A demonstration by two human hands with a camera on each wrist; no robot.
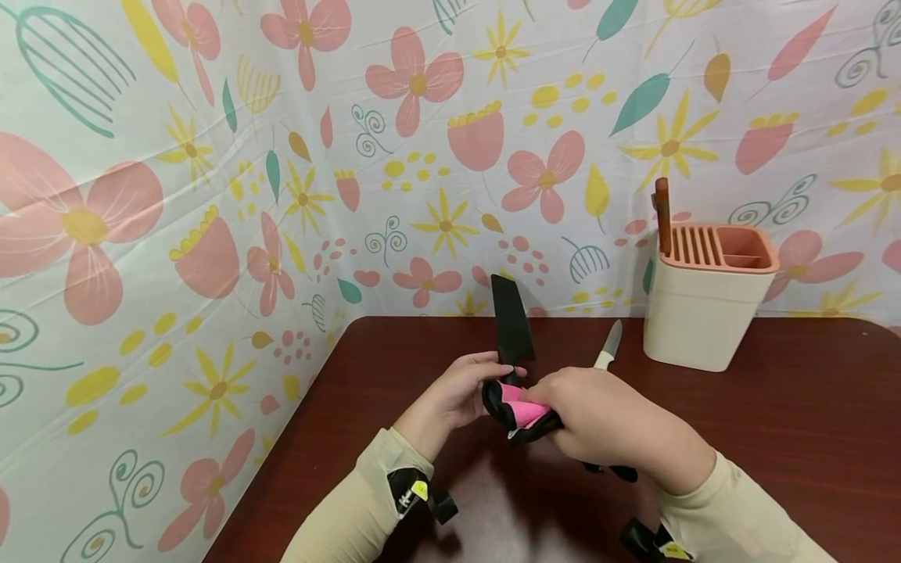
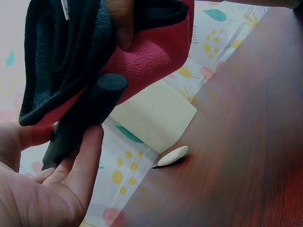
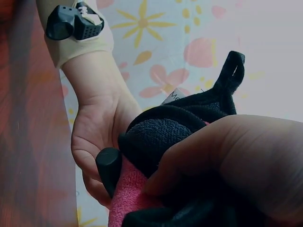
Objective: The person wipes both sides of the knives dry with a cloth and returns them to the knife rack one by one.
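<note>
My left hand (image 1: 468, 387) grips the black handle (image 2: 87, 113) of a cleaver, whose broad black blade (image 1: 511, 317) points up and away toward the wall. A folded pink cloth with black edging (image 1: 524, 410) is bunched in my right hand (image 1: 598, 407), pinched between thumb and fingers. In the left wrist view the cloth lies right against the handle's butt end. From the right wrist view, the cloth shows a dark fuzzy side, a white tag (image 3: 174, 96) and a black hanging loop (image 3: 232, 71). The fingertips of the right hand are partly hidden by the cloth.
A small knife with a white handle (image 1: 604, 360) lies on the dark red table (image 1: 809, 438) beyond my right hand. At the back right stands a cream knife block with a pink slotted top (image 1: 711, 313); a brown-handled knife (image 1: 662, 215) sits in it. Flower-patterned sheets (image 1: 422, 156) hang behind.
</note>
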